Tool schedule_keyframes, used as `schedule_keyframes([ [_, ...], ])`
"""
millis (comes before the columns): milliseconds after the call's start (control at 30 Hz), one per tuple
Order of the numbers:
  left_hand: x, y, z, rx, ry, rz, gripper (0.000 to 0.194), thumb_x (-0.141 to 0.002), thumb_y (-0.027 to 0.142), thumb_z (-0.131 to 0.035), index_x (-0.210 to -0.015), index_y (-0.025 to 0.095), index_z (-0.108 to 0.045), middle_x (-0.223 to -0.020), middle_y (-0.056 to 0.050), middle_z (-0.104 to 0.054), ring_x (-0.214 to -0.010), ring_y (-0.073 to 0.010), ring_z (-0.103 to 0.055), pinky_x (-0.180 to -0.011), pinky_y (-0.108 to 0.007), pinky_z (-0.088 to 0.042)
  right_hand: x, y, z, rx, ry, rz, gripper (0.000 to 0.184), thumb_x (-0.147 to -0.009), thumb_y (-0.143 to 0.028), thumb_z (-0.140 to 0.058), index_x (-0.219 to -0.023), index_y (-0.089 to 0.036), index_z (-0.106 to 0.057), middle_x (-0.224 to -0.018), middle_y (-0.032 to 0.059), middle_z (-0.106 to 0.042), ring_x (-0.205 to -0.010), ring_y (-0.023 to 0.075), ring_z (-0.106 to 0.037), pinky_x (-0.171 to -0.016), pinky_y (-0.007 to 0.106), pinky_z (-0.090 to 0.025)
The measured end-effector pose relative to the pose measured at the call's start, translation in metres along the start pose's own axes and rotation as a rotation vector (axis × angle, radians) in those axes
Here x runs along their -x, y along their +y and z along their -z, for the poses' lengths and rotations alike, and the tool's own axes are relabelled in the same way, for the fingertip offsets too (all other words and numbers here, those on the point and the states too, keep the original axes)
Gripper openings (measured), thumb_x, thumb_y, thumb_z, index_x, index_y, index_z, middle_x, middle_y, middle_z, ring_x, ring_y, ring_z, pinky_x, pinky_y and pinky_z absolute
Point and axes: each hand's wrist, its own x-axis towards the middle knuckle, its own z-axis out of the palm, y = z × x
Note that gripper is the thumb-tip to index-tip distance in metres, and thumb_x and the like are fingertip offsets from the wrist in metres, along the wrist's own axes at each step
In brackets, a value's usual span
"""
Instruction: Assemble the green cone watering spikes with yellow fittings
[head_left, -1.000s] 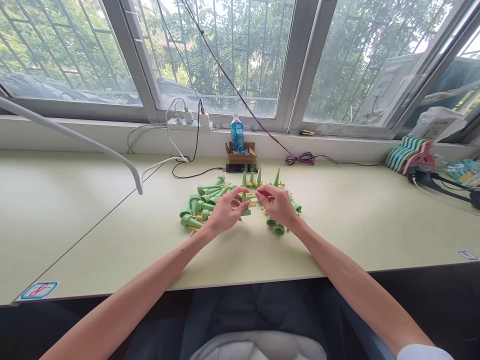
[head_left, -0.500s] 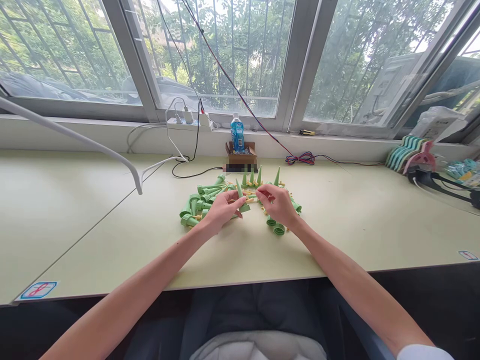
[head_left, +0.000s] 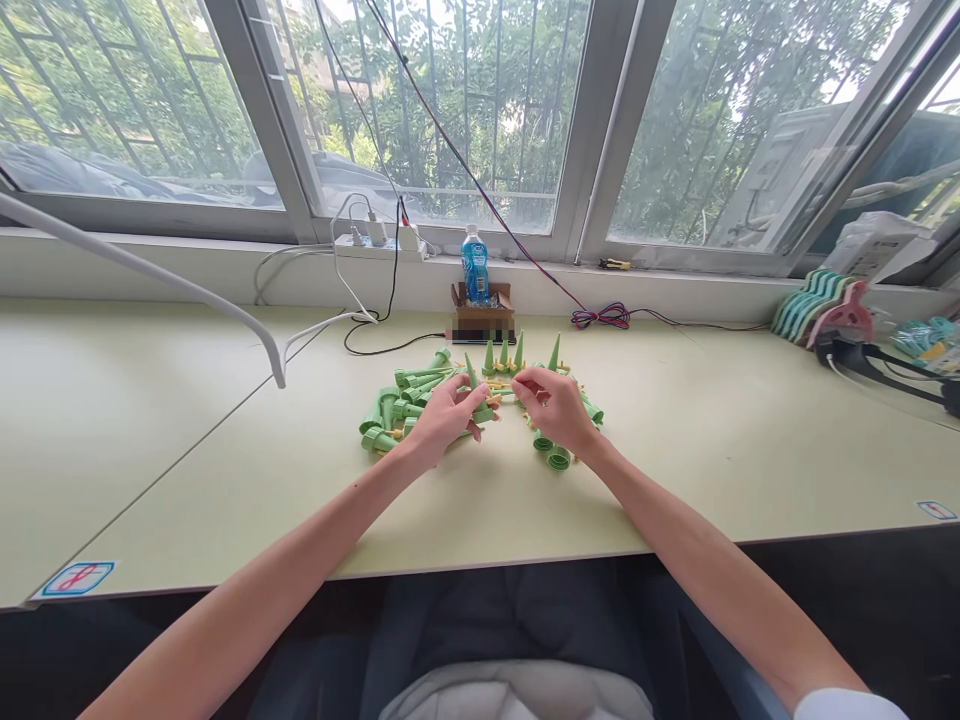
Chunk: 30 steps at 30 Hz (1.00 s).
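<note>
My left hand [head_left: 444,418] is closed around a green plant watering spike [head_left: 472,373]. Its tip points up and leans a little left, and a yellow valve piece shows low on it. Close by on the right, my right hand [head_left: 556,406] has thumb and fingertips pinched together; whatever lies between them is too small to make out. A loose pile of green spikes [head_left: 387,405] lies on its side beyond and left of my left hand. Several spikes [head_left: 519,352] stand upright behind the hands. Two green caps [head_left: 558,459] face me below my right hand.
On the pale table [head_left: 262,480], a small cardboard box [head_left: 484,316] stands at the back with a blue bottle [head_left: 475,268]. Bundled red-black cable [head_left: 601,317] lies right of it. Hangers [head_left: 817,308] and a black strap [head_left: 892,360] sit far right. A white arm [head_left: 225,300] crosses at left.
The spike in my left hand has shifted slightly left and leans a little more, and the left fingers have moved on it. My right hand stays nearly still.
</note>
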Motion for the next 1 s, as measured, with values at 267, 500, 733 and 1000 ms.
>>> schedule_keyframes([
  [267, -0.0018, -0.0029, 0.0016, -0.032, -0.03, -0.015, 0.041, -0.077, 0.052, -0.068, -0.091, 0.014, -0.061, -0.085, -0.008, -0.065, -0.078, -0.0201, -0.066, -0.041, -0.021, -0.043, -0.0003, -0.0006, 0.0003, 0.003, -0.005, -0.002, 0.018, -0.092, -0.03, -0.051, -0.084, -0.019, -0.062, -0.076, 0.003, -0.064, -0.067, 0.0131, -0.057, -0.059, 0.024, -0.047],
  [500, 0.0003, 0.0014, 0.0003, -0.094, 0.038, -0.009, 0.035, -0.078, 0.048, -0.066, -0.084, 0.014, -0.061, -0.082, -0.008, -0.066, -0.07, -0.0171, -0.064, -0.036, -0.019, -0.036, -0.0002, -0.0017, 0.0008, 0.009, -0.012, 0.004, 0.018, -0.092, -0.03, -0.051, -0.084, -0.018, -0.062, -0.076, 0.0028, -0.064, -0.067, 0.0129, -0.057, -0.059, 0.023, -0.046],
  [733, -0.0005, -0.0011, 0.0014, -0.134, 0.056, -0.012, 0.033, -0.081, 0.049, -0.063, -0.084, 0.015, -0.06, -0.076, -0.006, -0.066, -0.058, -0.0125, -0.058, -0.036, -0.02, -0.035, 0.0002, -0.0026, 0.0005, 0.0, -0.043, 0.006, 0.017, -0.091, -0.03, -0.052, -0.085, -0.018, -0.063, -0.077, 0.0032, -0.064, -0.068, 0.0132, -0.058, -0.06, 0.024, -0.046],
  [1000, -0.0023, -0.0034, 0.0018, -0.127, 0.065, -0.046, 0.034, -0.08, 0.05, -0.062, -0.081, 0.016, -0.06, -0.075, -0.005, -0.064, -0.057, -0.0122, -0.056, -0.038, -0.02, -0.036, 0.0004, -0.0048, 0.0016, -0.031, -0.09, 0.023, 0.019, -0.092, -0.031, -0.051, -0.085, -0.019, -0.064, -0.078, 0.0037, -0.065, -0.069, 0.0138, -0.058, -0.059, 0.024, -0.047],
])
